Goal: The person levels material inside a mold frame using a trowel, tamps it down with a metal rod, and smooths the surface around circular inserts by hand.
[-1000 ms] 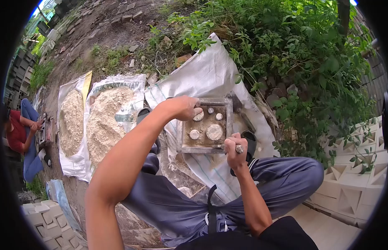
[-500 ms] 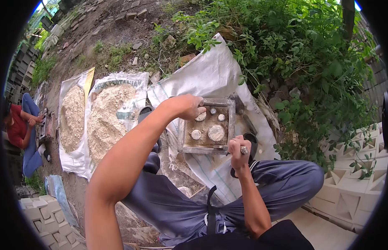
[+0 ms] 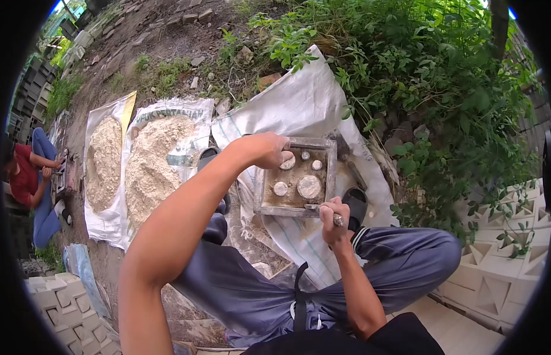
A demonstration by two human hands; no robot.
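Observation:
A square wooden frame (image 3: 330,171) lies on a white sack sheet between my feet. It holds sandy material with several pale round discs of different sizes, the largest disc (image 3: 309,186) at lower right. My left hand (image 3: 272,151) reaches over the frame's upper left corner, fingers curled in beside a small disc (image 3: 287,163); whatever it grips is hidden. My right hand (image 3: 334,220) is closed around a slim tool (image 3: 338,220). Its rounded handle end pokes out of the fist, and its narrow tip lies at the frame's near right edge. The tool's exact kind is unclear.
Two sacks carry heaps of pale powder (image 3: 160,157) on the left. A dark bar (image 3: 356,175) lies right of the frame. Leafy plants (image 3: 441,106) crowd the upper right; patterned pale blocks (image 3: 494,266) stand at right. Another person in a red shirt (image 3: 23,177) sits far left.
My right hand has shifted slightly left and down with the tool, whose tip has moved a little toward the frame's near edge. My left hand stays at the corner.

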